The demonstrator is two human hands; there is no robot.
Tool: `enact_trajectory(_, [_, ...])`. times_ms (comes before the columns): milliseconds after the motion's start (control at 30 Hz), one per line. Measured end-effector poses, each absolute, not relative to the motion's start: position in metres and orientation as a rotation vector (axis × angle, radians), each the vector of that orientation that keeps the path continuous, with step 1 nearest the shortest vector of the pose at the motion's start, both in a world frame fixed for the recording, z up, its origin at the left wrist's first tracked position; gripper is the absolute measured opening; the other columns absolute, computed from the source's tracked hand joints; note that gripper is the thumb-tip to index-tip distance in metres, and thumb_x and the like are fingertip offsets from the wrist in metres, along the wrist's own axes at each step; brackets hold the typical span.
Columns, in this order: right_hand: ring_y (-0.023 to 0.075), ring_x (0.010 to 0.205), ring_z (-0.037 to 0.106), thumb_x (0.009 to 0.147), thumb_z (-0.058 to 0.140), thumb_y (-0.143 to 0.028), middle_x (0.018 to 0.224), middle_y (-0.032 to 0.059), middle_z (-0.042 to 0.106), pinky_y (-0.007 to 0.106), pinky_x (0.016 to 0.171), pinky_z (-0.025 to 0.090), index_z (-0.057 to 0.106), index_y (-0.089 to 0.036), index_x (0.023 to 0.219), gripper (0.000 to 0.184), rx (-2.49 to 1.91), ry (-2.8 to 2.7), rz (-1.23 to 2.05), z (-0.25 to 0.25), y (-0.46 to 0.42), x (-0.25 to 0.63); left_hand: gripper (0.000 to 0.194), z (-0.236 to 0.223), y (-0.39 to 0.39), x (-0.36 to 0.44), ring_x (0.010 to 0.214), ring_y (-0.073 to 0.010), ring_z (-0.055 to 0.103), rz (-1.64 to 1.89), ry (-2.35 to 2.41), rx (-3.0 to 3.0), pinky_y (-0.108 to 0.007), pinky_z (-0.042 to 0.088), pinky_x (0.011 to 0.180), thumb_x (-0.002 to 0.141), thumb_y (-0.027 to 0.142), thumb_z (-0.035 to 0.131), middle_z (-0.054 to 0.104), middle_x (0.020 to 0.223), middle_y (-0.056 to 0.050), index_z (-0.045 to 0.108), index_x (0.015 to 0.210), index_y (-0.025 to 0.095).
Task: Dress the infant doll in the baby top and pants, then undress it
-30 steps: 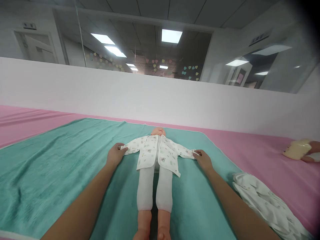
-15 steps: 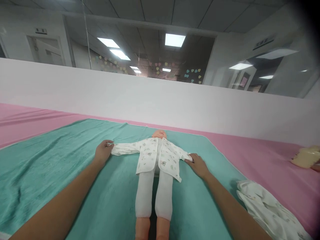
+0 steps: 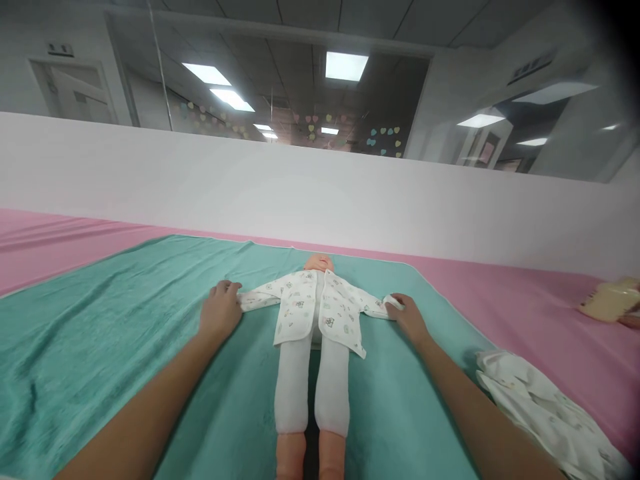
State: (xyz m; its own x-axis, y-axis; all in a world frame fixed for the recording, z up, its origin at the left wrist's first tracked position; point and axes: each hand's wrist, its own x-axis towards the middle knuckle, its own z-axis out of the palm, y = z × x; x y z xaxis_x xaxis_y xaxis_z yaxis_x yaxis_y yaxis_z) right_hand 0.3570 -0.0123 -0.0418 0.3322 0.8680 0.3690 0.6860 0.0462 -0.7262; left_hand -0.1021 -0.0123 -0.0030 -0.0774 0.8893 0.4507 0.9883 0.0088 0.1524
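Note:
A baby doll lies on its back on a teal towel, head away from me. It wears a white printed jacket and white leggings, with bare feet toward me. My left hand grips the cuff of the sleeve stretched out to the left. My right hand pinches the cuff of the other sleeve, out to the right. Both sleeves are held out sideways from the doll.
A pink sheet covers the surface under the towel. A crumpled white printed garment lies at the lower right. At the far right edge sits a pale yellow object with another person's hand. A white partition rises behind.
The left sleeve was drawn far out to the left half a second ago and now sits closer in. My right hand has moved outward again with its cuff.

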Motion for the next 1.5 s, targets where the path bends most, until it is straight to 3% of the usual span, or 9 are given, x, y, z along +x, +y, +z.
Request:
enact_trajectory(167, [0.0253,0.122,0.038,0.077,0.053,-0.049,0.13,0.0037,0.048,0.037,0.1,0.028,0.048,-0.027,0.122,0.051,-1.653,-1.965,-0.041,-0.039,-0.021,0.327,0.034,0.001,-0.019,-0.087,0.105,-0.029,0.049,-0.648,-2.116,-1.974,-0.038,0.042,0.077,0.082,0.04,0.041,0.052,0.116,-0.014,0.053,0.104,0.017])
enact_trajectory(367, [0.0226,0.097,0.053,0.086,0.041,-0.047,0.101,0.005,0.061,0.034,0.086,0.033,0.054,-0.024,0.105,0.033,-1.767,-2.08,-0.192,-0.029,-0.014,0.319,0.047,0.002,-0.02,-0.103,0.09,-0.0321,0.058,-0.422,-2.382,-2.002,-0.038,0.042,0.068,0.079,0.057,0.038,0.061,0.1,-0.016,0.051,0.098,0.016])
enact_trajectory(467, [0.0218,0.09,0.054,0.088,0.038,-0.046,0.093,0.0046,0.061,0.034,0.084,0.032,0.054,-0.022,0.099,0.031,-1.745,-2.109,-0.297,-0.026,-0.006,0.321,0.044,0.0,-0.019,-0.104,0.085,-0.0315,0.06,-0.371,-2.361,-2.022,-0.036,0.042,0.064,0.082,0.054,0.035,0.064,0.096,-0.016,0.05,0.1,0.016])
enact_trajectory(633, [0.0233,0.093,0.051,0.089,0.038,-0.038,0.097,0.0067,0.06,0.035,0.086,0.029,0.05,-0.021,0.105,0.026,-1.748,-2.039,-0.454,-0.025,-0.004,0.323,0.036,-0.001,-0.017,-0.096,0.085,-0.0292,0.061,-0.365,-2.263,-2.115,-0.033,0.041,0.061,0.087,0.04,0.029,0.065,0.097,-0.012,0.048,0.11,0.02])
enact_trajectory(800, [0.0243,0.096,0.049,0.088,0.039,-0.034,0.101,0.0083,0.059,0.036,0.087,0.027,0.048,-0.021,0.108,0.026,-1.816,-1.956,-0.487,-0.025,-0.004,0.326,0.038,0.003,-0.016,-0.089,0.095,-0.0264,0.059,-0.408,-2.062,-2.175,-0.032,0.041,0.069,0.088,0.027,0.027,0.061,0.112,-0.011,0.044,0.123,0.022])
enact_trajectory(933, [0.0239,0.096,0.049,0.087,0.039,-0.033,0.099,0.0073,0.059,0.037,0.088,0.028,0.049,-0.022,0.104,0.022,-1.875,-1.859,-0.446,-0.027,-0.001,0.332,0.04,0.005,-0.013,-0.096,0.102,-0.0253,0.055,-0.486,-1.907,-2.108,-0.033,0.039,0.079,0.088,0.021,0.028,0.058,0.117,-0.01,0.046,0.123,0.021])
enact_trajectory(1200, [0.0261,0.101,0.048,0.086,0.041,-0.033,0.103,0.0082,0.058,0.044,0.092,0.026,0.049,-0.022,0.103,0.022,-1.911,-1.831,-0.396,-0.037,0.007,0.341,0.04,-0.002,-0.007,-0.103,0.101,-0.0252,0.053,-0.376,-1.929,-2.06,-0.033,0.04,0.076,0.084,0.011,0.03,0.056,0.113,-0.011,0.049,0.118,0.018])
enact_trajectory(1333, [0.0278,0.109,0.043,0.085,0.04,-0.03,0.11,0.0093,0.056,0.05,0.094,0.023,0.049,-0.022,0.105,0.023,-1.903,-1.855,-0.376,-0.039,0.008,0.341,0.042,-0.006,-0.011,-0.095,0.113,-0.0277,0.044,-0.439,-1.826,-2.028,-0.037,0.038,0.085,0.082,0.014,0.036,0.049,0.125,-0.012,0.048,0.122,0.018])
enact_trajectory(1500, [0.026,0.113,0.04,0.082,0.036,-0.017,0.117,0.0094,0.054,0.051,0.1,0.017,0.049,-0.021,0.109,0.029,-1.854,-1.895,-0.45,-0.037,0.003,0.334,0.043,-0.01,-0.012,-0.083,0.125,-0.0239,0.035,-0.582,-1.686,-2.279,-0.037,0.032,0.099,0.087,0.027,0.036,0.04,0.138,-0.007,0.042,0.129,0.022])
